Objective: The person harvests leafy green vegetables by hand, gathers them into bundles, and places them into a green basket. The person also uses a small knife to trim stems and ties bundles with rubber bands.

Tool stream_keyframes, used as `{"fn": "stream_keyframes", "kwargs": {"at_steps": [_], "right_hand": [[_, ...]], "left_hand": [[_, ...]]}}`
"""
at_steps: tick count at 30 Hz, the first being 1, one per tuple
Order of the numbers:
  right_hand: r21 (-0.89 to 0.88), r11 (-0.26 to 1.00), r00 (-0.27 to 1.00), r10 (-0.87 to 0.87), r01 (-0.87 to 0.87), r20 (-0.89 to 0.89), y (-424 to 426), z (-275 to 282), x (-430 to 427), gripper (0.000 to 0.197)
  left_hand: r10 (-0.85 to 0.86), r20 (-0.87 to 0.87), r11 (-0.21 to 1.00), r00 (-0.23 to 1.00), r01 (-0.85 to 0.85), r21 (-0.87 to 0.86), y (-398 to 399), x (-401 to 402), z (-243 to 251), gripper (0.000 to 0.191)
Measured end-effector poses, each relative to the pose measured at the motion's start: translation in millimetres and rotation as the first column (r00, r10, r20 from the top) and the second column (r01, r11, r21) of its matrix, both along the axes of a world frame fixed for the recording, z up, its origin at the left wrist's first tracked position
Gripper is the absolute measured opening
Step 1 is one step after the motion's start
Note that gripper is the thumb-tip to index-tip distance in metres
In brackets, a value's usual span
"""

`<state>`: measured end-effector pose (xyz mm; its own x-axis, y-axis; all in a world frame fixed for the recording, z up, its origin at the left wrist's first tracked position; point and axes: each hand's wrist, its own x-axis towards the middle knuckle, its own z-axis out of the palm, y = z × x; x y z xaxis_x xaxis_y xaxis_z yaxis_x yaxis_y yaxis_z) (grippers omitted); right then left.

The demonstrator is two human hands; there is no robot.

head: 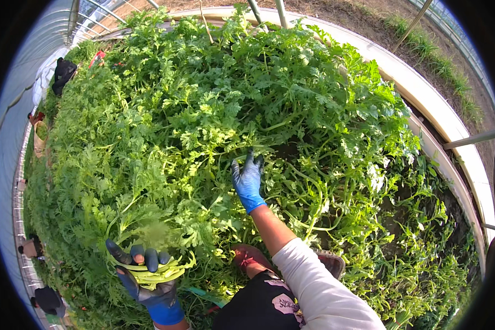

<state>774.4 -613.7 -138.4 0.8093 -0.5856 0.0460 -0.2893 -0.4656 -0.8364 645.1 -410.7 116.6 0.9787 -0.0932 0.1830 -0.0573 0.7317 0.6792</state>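
My left hand (159,295), in a blue glove with dark-stained fingers, holds a bunch of pale green cut stems (161,273) at lower left. One fingertip of that glove is torn. Over the middle of the bed, my right hand (248,177) wears a similar blue glove. Its fingers are spread, and their tips reach in among the leafy plants beside a pale stem (247,147); whether they touch it is hard to tell. Lobed-leaf greens, like crown daisy (231,99), stand dense around both hands. Thinner, bare-stemmed plants (313,194) lie right of my right hand.
A reddish shoe (251,258) and a dark crate edge (338,264) are close to my legs. A pale curved border (437,103) with metal poles (472,139) bounds the bed at right. Several people or dark-clothed figures (47,300) and a sack (40,138) line the left side.
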Motion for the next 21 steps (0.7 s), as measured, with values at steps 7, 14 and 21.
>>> {"fn": "stream_keyframes", "kwargs": {"at_steps": [7, 14, 21], "right_hand": [[-0.086, 0.942, 0.912, 0.287, -0.324, -0.293, 48.3, 38.5, -40.6, 0.07], [-0.186, 0.96, 0.935, 0.251, -0.208, 0.25, -60.6, 80.7, -130.7, 0.025], [-0.264, 0.883, 0.893, 0.288, -0.388, -0.346, -177.1, 17.6, 18.3, 0.028]], "left_hand": [[-0.166, -0.365, 0.968, 0.916, 0.222, 0.115, -72.2, -11.4, -59.7, 0.058], [-0.011, -0.419, 0.893, 0.908, 0.197, 0.404, -64.7, 40.6, -122.5, 0.055], [-0.003, -0.459, 0.897, 0.889, 0.205, 0.391, -50.0, 24.6, -124.8, 0.059]]}}
